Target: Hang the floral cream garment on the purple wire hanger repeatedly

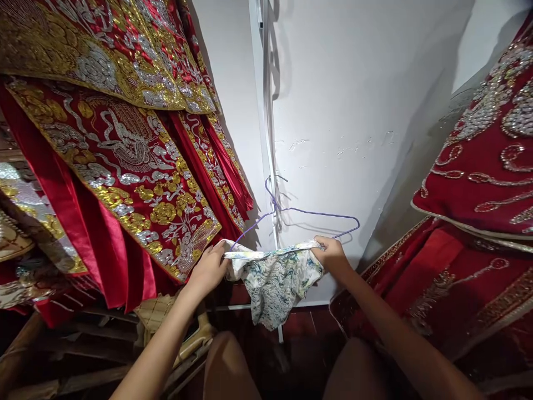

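Note:
A white garment with a green and blue pattern (277, 280) is stretched sideways between my two hands, its lower part hanging loose. My left hand (211, 262) grips its upper left edge, and my right hand (331, 256) grips the upper right edge. Just above it, a purple wire hanger (308, 211) hangs by its hook from a peg on a white upright stand. The hanger's left end reaches down behind or into the cloth near my left fingers; its right end lies just above my right hand. What type of garment it is, I cannot tell.
Red robes with gold and silver embroidery (137, 150) hang close on the left. More red beaded garments (491, 166) hang on the right. The white stand (266, 111) rises against a pale wall (350, 100). Wooden furniture (95, 344) stands at lower left.

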### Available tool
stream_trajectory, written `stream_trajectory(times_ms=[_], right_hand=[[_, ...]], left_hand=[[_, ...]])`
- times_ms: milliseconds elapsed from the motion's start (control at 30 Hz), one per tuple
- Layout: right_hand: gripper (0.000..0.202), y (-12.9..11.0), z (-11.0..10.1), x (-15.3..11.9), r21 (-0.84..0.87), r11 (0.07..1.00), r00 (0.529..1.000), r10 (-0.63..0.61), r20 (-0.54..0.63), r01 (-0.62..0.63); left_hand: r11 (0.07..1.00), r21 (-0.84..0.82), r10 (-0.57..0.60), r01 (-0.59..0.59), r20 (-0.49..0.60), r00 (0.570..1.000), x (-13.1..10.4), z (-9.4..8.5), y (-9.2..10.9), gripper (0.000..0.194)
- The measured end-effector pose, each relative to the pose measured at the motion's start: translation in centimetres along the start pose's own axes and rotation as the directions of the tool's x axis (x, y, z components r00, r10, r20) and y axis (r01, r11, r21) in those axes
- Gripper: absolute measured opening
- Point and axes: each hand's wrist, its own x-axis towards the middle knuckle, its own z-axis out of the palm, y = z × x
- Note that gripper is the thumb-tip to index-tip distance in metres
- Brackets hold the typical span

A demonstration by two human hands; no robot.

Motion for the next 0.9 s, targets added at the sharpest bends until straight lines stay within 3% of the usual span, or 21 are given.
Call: stream_trajectory(times_ms=[133, 233, 300, 400, 533, 600, 667, 767, 900], right_hand=[[0.029, -0.7, 0.2, -1.2, 0.014, 0.999, 0.999, -0.035, 0.035, 0.035], [0.028, -1.3, 0.5, -1.8, 0.057, 0.995, 0.993, -0.088, 0.080, 0.083], [0.025, -1.5, 0.4, -2.0, 0.083, 0.994, 0.993, -0.075, 0.093, 0.067], [0.007, -1.2, -0.4, -2.1, 0.142, 0.990, 0.999, 0.008, 0.037, -0.013], [0.096, 0.2, -2.9, -0.7, 0.278, 0.960, 0.957, 0.097, -0.275, -0.018], [0.106, 0.8, -4.6, 0.7, 0.274, 0.962, 0.938, 0.110, -0.328, -0.017], [0.087, 1.1, -6.3, 2.1, 0.234, 0.970, 0.955, 0.127, -0.268, -0.063], [0.039, 0.9, -8.1, 3.2, 0.162, 0.982, 0.983, 0.120, -0.139, -0.097], [0.017, -0.6, -9.7, 2.0, -0.060, 0.994, 0.989, 0.095, 0.117, -0.088]], left_hand=[[0.955, -0.242, 0.130, -0.171, -0.178, 0.975, 1.4, -1.0, 3.6, 0.033], [0.900, -0.371, 0.116, -0.230, -0.304, 0.946, 2.6, -1.4, 5.8, 0.025], [0.866, -0.451, 0.082, -0.215, -0.297, 0.951, 3.6, -1.4, 6.2, 0.024], [0.739, -0.649, 0.116, -0.184, -0.146, 0.982, 4.7, -1.2, 5.5, 0.031], [0.597, -0.801, 0.069, -0.046, -0.006, 0.998, 4.9, -1.9, 4.3, 0.038], [0.557, -0.830, 0.070, 0.027, 0.080, 0.994, 4.8, -2.5, 4.1, 0.037], [0.532, -0.842, 0.121, 0.086, 0.176, 0.977, 4.8, -3.2, 4.1, 0.036], [0.472, -0.863, 0.150, 0.181, 0.281, 0.948, 5.1, -3.6, 3.7, 0.032], [0.342, -0.905, 0.094, 0.254, 0.302, 0.949, 5.7, -2.8, 2.4, 0.029]])
